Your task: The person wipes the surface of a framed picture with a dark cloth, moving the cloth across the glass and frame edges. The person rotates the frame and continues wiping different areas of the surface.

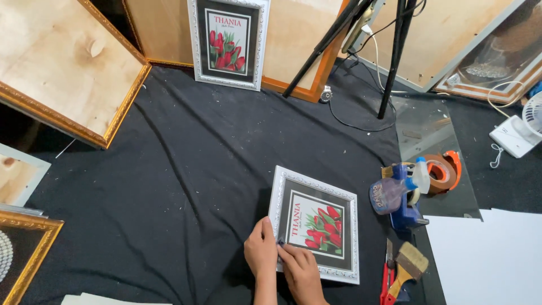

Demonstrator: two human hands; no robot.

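Note:
A small white ornate picture frame (339,195) with a print of red tulips on a black mat lies flat on the black cloth. My left hand (260,248) rests on the frame's left edge near its lower corner. My right hand (300,270) sits on the lower left corner, fingertips pinched together at the glass next to the left hand's fingers. Whether something small is held between the fingers cannot be made out.
A matching framed tulip print (228,40) leans at the back. Gold-framed wooden boards (62,62) stand left. A spray bottle (395,192), tape dispenser (443,171), paintbrush (407,266), red-handled tool (386,277), glass sheet (429,130), white board (491,260), tripod legs (389,62) and fan (522,130) lie right.

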